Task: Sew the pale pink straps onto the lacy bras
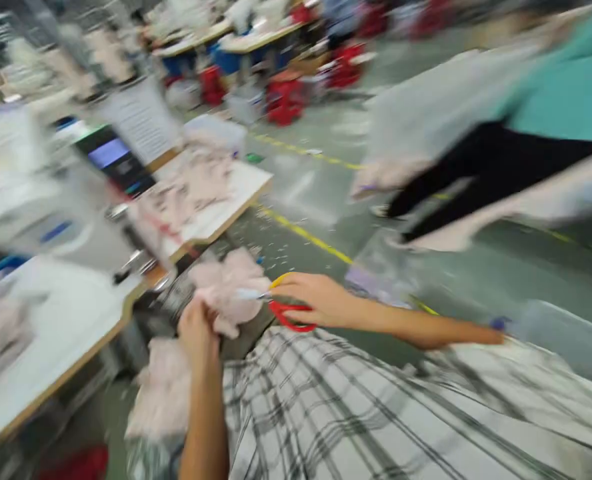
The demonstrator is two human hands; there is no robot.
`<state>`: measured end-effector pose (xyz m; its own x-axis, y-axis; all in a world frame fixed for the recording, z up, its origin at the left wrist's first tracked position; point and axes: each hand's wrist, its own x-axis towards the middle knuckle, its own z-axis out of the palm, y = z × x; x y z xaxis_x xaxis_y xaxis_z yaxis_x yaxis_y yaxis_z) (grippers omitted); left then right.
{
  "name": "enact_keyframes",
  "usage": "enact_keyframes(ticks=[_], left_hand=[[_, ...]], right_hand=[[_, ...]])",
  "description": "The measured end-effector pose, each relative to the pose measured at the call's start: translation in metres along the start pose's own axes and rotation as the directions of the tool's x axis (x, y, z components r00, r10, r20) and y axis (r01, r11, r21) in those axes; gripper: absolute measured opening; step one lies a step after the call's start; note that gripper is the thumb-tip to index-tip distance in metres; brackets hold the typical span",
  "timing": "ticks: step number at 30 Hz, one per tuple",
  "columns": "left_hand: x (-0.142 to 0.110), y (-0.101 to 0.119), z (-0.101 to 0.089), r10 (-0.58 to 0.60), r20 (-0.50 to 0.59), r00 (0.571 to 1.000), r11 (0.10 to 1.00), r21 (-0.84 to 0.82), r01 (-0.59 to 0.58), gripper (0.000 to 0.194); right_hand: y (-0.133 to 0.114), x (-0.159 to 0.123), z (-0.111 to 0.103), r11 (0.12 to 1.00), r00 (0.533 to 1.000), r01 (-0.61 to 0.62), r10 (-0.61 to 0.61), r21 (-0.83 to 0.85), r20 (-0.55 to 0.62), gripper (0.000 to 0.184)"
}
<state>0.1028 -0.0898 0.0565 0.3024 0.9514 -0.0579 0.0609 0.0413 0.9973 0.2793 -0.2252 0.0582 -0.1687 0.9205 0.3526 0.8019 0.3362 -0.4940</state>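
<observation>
A pair of scissors (292, 317) with red and yellow handles sits in my right hand (321, 300), fingers through the loops. Its blades point left and touch the pale pink fabric piece (231, 283). My left hand (199, 330) is closed on the near left edge of that fabric, which bunches up between the two hands. Motion smears the picture, so whether the blades are apart cannot be made out. More pale pink fabric (163, 393) hangs lower down, beside my left forearm.
A sewing machine (76, 193) stands on the white table (61, 320) at left, with pink pieces (191, 180) piled farther along. A person in a teal top (566, 87) is at the right. Red stools (285, 100) stand behind. A clear bin (566, 340) is at right.
</observation>
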Motion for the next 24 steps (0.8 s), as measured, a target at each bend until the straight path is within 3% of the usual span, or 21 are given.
enact_keyframes(ticks=[2, 4, 10, 24], left_hand=[[-0.016, -0.019, -0.044, -0.07, -0.208, 0.976, 0.997, -0.052, 0.06, 0.033], [-0.028, -0.031, -0.062, -0.113, -0.297, 0.948, 0.988, -0.133, 0.076, 0.036], [-0.057, -0.031, -0.048, -0.071, -0.269, 0.961, 0.949, -0.315, -0.018, 0.031], [-0.095, -0.032, -0.039, 0.014, -0.289, 0.957, 0.959, -0.267, -0.094, 0.029]], right_hand=[[0.01, 0.002, 0.01, 0.998, 0.999, 0.049, -0.049, -0.035, 0.006, 0.039], [0.014, 0.004, 0.02, 0.993, 0.995, 0.099, -0.099, -0.063, 0.008, 0.036], [-0.001, 0.001, 0.031, 0.96, 0.973, 0.228, -0.228, -0.16, 0.018, 0.032], [-0.006, -0.003, 0.035, 0.942, 0.954, 0.298, -0.296, -0.152, 0.035, 0.031]])
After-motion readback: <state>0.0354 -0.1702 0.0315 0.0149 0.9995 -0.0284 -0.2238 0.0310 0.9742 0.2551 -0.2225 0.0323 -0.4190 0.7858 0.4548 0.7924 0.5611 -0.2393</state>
